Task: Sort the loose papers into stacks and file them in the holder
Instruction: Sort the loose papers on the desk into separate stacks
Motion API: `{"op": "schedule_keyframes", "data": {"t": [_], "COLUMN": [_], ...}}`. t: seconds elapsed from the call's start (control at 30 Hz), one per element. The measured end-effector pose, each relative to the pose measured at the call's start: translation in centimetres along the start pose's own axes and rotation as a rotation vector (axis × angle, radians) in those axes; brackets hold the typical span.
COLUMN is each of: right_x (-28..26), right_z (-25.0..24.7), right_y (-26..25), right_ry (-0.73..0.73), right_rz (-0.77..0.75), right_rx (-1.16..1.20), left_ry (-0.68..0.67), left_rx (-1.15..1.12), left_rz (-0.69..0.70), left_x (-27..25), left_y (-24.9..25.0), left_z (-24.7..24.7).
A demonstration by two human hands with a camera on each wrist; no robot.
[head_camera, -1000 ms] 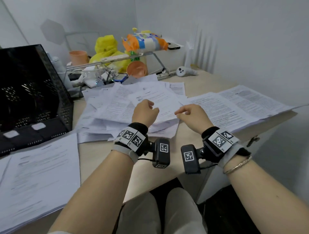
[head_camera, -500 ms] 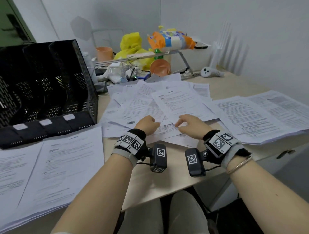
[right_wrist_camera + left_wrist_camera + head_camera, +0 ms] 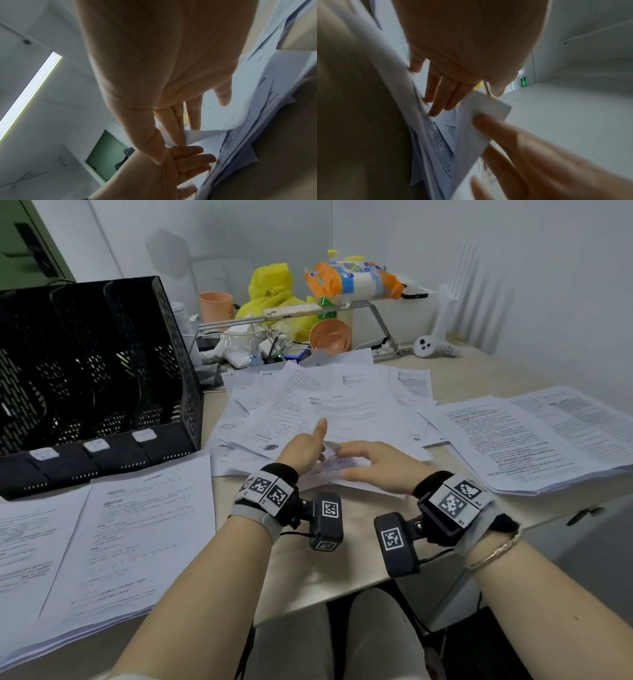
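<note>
Beige desk (image 3: 342, 570) strewn with papers (image 3: 342, 405), white walls (image 3: 513, 251)

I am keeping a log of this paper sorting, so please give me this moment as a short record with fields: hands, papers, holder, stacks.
left hand: left hand rests straight fingers on the loose pile, thumb raised
right hand: right hand lifts the corner of one sheet from the pile
loose pile: loose pile spread at the desk's middle, unsorted
holder: black mesh holder at the left; no papers visible in its slots
stacks: one stack near left, another stack at right
</note>
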State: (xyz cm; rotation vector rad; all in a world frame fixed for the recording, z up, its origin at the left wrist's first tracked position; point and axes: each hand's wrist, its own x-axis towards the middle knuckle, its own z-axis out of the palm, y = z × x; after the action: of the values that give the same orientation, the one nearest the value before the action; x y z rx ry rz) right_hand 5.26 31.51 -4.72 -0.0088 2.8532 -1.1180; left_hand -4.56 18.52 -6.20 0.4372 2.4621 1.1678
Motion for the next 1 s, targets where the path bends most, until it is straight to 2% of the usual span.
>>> {"op": "schedule_keyframes", "data": {"t": [0.1,0.17,0.27,0.4,0.53,0.7,1.0], "right_x": [-0.2,-0.2,0.1,0.1,-0.6,-1.4,-2.1], "right_z": [0.9,1.1,0.7,-0.3,-0.9,-1.1,-1.0], "right_y": [-0.1,0.1,1.1,3.2,3.5,2.9,0.9], "right_ry": [-0.052,-0.006,0.239,0.494,0.538,0.714,0.766], "right_rz": [-0.090,-0.096,-0.020,0.172,0.223,0.179,0.116], "right_rx": [0.064,0.132,0.246,0.228,0.343,0.470,0.468], "left_ry": [0.062,0.113,0.172,0.231,0.279,0.309,0.323], "left_rx": [0.029,0.005,-0.090,-0.220,-0.297,-0.334,-0.387], "left_rz": [0.048,0.053,0.106,0.200,0.227,0.206,0.195], "left_x": [-0.7,-1.1,-1.8,-3.1,-3.6,-4.3,-5.5], "left_y": [0.1,-0.2,-0.8,-1.6,-2.3,-2.5,-2.1], "left_z": [-0.2,-0.5,-1.3,-2.5,-3.0,-3.2,-4.3]}}
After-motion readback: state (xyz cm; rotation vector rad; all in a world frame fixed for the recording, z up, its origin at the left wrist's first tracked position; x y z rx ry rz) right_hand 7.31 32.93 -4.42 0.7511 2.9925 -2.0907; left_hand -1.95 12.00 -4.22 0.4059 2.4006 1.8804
